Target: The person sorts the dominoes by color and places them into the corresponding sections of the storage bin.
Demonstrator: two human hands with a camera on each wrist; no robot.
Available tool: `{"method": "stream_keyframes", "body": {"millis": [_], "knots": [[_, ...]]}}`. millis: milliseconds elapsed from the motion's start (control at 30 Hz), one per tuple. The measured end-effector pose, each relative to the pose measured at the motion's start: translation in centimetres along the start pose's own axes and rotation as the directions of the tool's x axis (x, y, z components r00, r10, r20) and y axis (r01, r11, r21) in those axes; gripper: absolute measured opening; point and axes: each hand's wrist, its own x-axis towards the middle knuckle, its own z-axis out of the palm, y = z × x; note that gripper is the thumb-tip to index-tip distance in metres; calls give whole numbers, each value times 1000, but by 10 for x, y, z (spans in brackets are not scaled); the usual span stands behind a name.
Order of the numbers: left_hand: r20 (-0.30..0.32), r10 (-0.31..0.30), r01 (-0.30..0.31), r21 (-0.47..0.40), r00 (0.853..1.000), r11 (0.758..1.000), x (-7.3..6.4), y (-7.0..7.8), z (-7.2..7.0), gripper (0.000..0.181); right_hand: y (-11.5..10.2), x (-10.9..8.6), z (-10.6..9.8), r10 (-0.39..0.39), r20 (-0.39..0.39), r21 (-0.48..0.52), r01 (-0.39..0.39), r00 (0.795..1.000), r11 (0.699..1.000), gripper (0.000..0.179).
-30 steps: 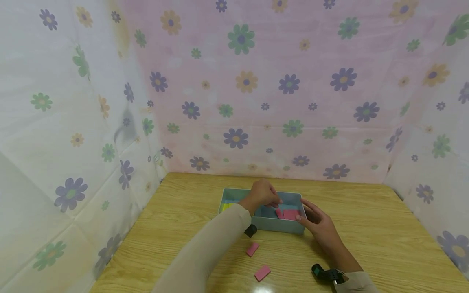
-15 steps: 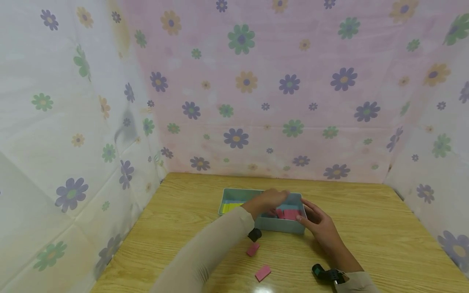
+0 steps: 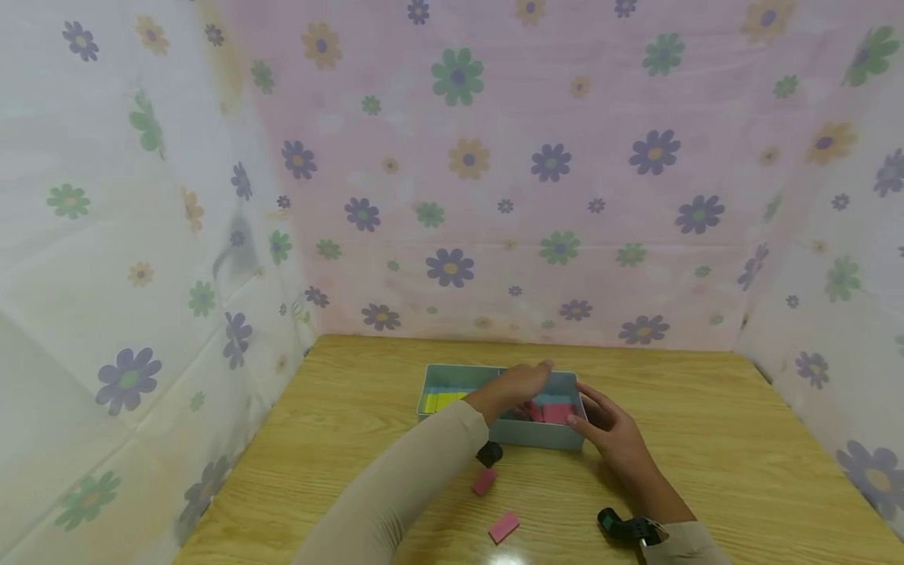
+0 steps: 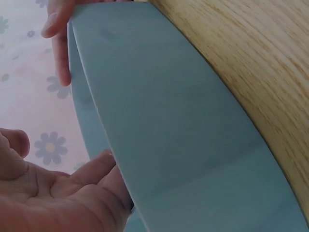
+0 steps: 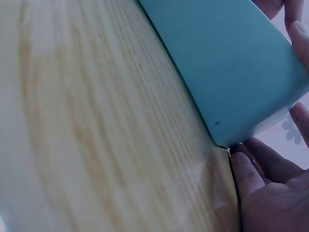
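The left hand (image 3: 519, 384) is reaching flat-fingered into the teal box (image 3: 537, 432) near the table's (image 3: 741, 439) far edge; the right hand (image 3: 610, 428), fingers relaxed, is bracing its corner; a hard push is probably sliding it.

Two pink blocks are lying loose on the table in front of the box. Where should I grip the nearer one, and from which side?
Take the nearer pink block from straight above, pinching its two long edges. It lies flat on the table, skewed, with bare wood all round, so the sides are free, probably.

left hand (image 3: 521, 386) flat, right hand (image 3: 609, 430) loosely spread
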Motion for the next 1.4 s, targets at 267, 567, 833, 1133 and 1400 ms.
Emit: {"method": "stream_keyframes", "body": {"millis": [267, 567, 833, 1133, 1400], "knots": [[-9, 7, -7, -40, 1000, 999, -2, 0, -2, 77, 2, 2, 1, 2, -6, 5, -2, 1000, 1000, 70], [27, -8, 10, -80, 1000, 997, 3, -4, 0, 79, 3, 1, 1, -2, -8, 8, 2, 1000, 1000, 70], [5, -29, 30, -128, 1000, 991, 5, -4, 3, 79, 2, 1, 1, 2, -1, 33, -2, 1000, 999, 70], [-22, -13, 10, -107, 1000, 994, 0, -2, 0, 78, 3, 2, 1, 11, -4, 25, -11, 1000, 1000, 71], [-70, 135, -141, -95, 988, 985, -14, -7, -14, 55, 2, 2, 1, 10, -5, 26, -10, 1000, 1000, 71]]}}
